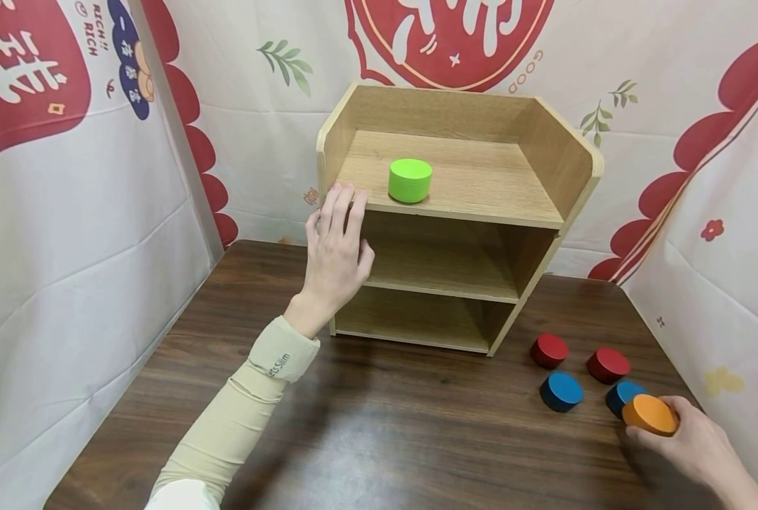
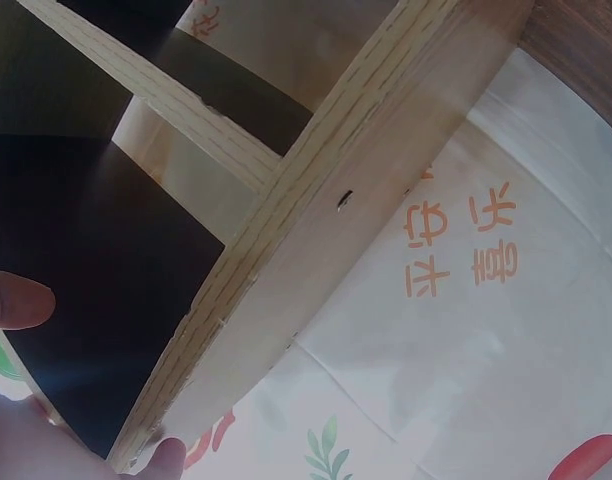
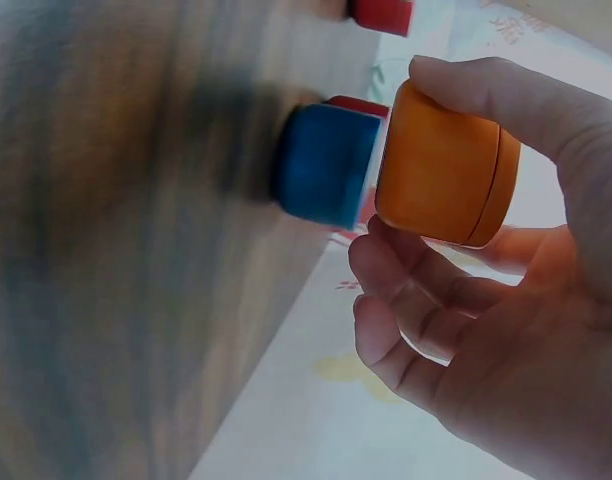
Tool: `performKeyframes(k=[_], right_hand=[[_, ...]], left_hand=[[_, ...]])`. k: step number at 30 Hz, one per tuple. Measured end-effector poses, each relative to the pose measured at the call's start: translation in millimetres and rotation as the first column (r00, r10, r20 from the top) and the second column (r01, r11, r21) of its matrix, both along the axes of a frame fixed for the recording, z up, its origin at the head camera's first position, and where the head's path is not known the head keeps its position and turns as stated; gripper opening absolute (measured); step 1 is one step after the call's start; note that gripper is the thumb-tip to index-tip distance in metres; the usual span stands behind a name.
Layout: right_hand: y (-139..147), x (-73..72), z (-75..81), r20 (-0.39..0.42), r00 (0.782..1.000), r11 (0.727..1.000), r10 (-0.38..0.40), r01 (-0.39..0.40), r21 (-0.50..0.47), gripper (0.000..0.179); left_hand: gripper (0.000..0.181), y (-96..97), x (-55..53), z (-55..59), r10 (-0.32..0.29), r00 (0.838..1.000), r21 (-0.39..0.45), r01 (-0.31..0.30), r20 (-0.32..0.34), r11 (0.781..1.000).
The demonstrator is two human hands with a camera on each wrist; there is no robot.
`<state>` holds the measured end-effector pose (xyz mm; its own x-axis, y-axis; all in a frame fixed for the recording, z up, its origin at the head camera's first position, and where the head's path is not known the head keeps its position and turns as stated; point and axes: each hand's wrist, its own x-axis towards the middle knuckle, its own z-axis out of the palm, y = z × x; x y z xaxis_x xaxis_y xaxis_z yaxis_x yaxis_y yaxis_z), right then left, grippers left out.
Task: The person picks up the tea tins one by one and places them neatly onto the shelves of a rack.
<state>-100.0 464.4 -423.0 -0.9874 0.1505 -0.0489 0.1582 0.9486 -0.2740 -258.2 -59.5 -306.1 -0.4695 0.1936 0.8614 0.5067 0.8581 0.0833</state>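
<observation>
In the head view my left hand point(image 1: 336, 251) rests at the front left corner of a small wooden shelf point(image 1: 445, 212). Its fingers lie over the upper board's edge, with the thumb apart in front of the middle opening. Close beside these fingertips, a light green round block point(image 1: 410, 181) sits on the top board. My right hand point(image 1: 704, 443) grips an orange round block point(image 1: 650, 415) between thumb and fingers, at the table's right. In the right wrist view the orange block is held up off the table, beside a blue block point(image 3: 328, 165).
Two red round blocks point(image 1: 550, 351) and another blue block point(image 1: 561, 392) lie on the dark wood table point(image 1: 379, 425), right of the shelf. Printed white cloth point(image 1: 264, 163) hangs behind and at both sides. The shelf has two lower compartments with open fronts.
</observation>
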Motion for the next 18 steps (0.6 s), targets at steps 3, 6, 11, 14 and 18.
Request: performKeyframes(k=[3, 6, 11, 14, 18], right_hand=[[-3.0, -3.2, 4.7, -0.058, 0.998, 1.000, 0.010, -0.010, 0.007, 0.083], [-8.2, -5.8, 10.1, -0.112, 0.994, 1.000, 0.019, -0.018, 0.011, 0.080], [-18.5, -13.1, 20.1, -0.152, 0.988, 1.000, 0.027, -0.025, 0.013, 0.079], [-25.0, -17.1, 25.2, -0.166, 0.985, 0.999, 0.034, -0.033, 0.012, 0.079], [-34.0, -21.1, 32.5, -0.189, 0.981, 0.999, 0.046, -0.046, 0.001, 0.079]], left_hand=[[0.071, -0.2, 0.6, 0.5, -0.002, 1.000, -0.001, 0.002, 0.002, 1.000], [0.071, -0.3, 1.1, 0.9, -0.003, 1.000, -0.004, 0.003, 0.011, 1.000], [0.071, -0.8, 1.0, 0.8, 0.002, 1.000, -0.013, -0.002, 0.020, 1.000], [0.070, -0.9, 1.6, 0.9, 0.002, 1.000, -0.014, -0.002, 0.019, 1.000], [0.070, -0.9, 2.1, 1.0, 0.000, 1.000, -0.015, 0.000, 0.017, 1.000]])
